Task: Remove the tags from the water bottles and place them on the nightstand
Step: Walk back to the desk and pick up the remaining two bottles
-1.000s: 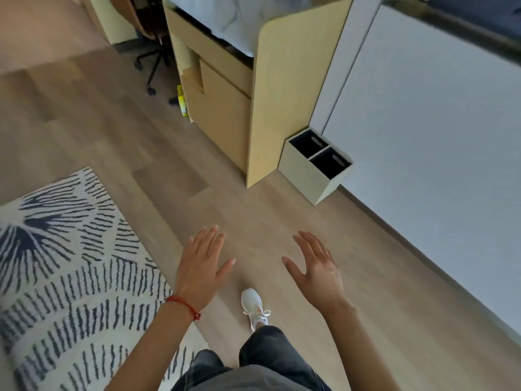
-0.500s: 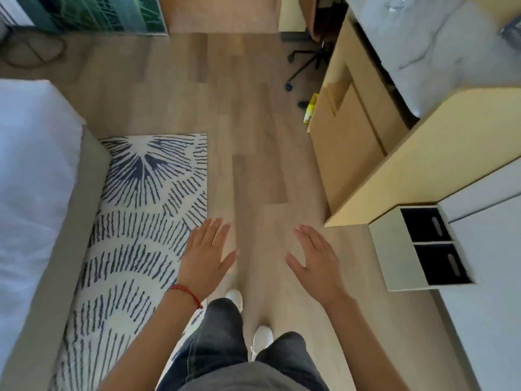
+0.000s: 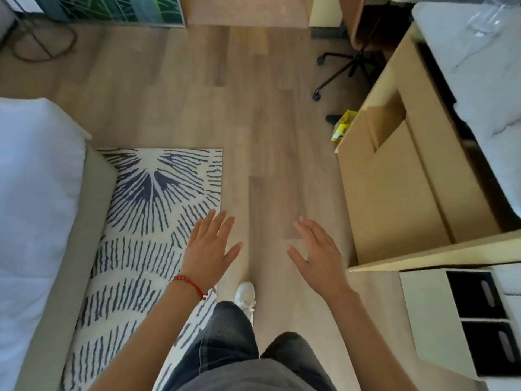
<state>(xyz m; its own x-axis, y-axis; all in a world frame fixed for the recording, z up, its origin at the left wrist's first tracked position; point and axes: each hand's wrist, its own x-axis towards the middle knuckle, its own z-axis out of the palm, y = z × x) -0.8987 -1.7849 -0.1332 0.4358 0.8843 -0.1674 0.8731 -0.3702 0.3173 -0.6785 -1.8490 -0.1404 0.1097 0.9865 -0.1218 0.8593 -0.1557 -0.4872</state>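
My left hand (image 3: 210, 246), with a red string bracelet at the wrist, hangs open over the edge of the patterned rug, palm down and holding nothing. My right hand (image 3: 317, 256) is open too, fingers spread above the wooden floor. On the marble counter top at the far upper right, something clear (image 3: 482, 22) shows, perhaps glass or plastic bottles; it is too blurred to tell. No tags and no nightstand are in view.
A bed (image 3: 33, 215) with white bedding fills the left. A blue-and-white rug (image 3: 146, 210) lies beside it. A wooden cabinet (image 3: 394, 187) stands on the right, with a white two-slot bin (image 3: 431, 320) below it. An office chair base (image 3: 346, 66) and a yellow box (image 3: 342, 128) sit farther off.
The view has swung left, bringing the bed and more of the rug into sight; the cabinet and bin have shifted right. Both hands stay open and empty in front of me.
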